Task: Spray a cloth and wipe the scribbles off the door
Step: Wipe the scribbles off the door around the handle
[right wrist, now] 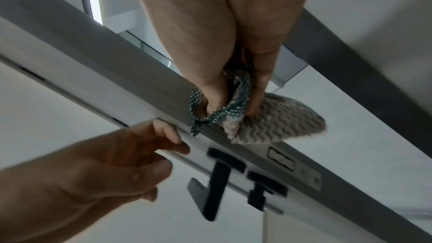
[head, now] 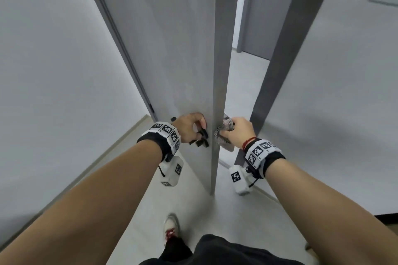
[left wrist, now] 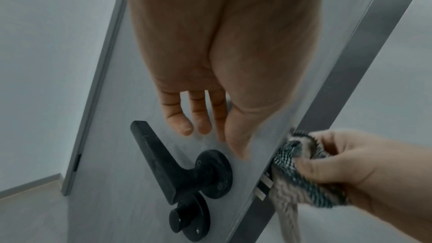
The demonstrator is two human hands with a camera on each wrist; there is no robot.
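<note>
- Your right hand has the cloth bunched up tight, thumb and fingers curled round it. You can see the grip best in the right wrist view, where the cloth sticks out past your fingertips, a checked dark-green edge on one side and a fuzzy beige flap on the other.
- That cloth is pressed up against the narrow grey edge of the door, right beside the metal latch plate and a bit above it.
- Your left hand isn't holding anything. Fingers are loosely bent and relaxed, sitting on the flat face of the door just above the handle. From the left wrist view the fingertips look like they're at the door surface, but it's blurry, so can't say how firmly they touch.
- The black lever handle sits just below your left hand, untouched, with a round black thumb-turn lock right under it.
- The door stands open, its edge pointing at you, with the dark grey frame off to the right and a gap between them showing pale floor.
- I can't pick out any scribbles on the door face from here, just faint smudgy patches higher up.
- White walls on both sides, and your white shoe is on the floor below.
</note>
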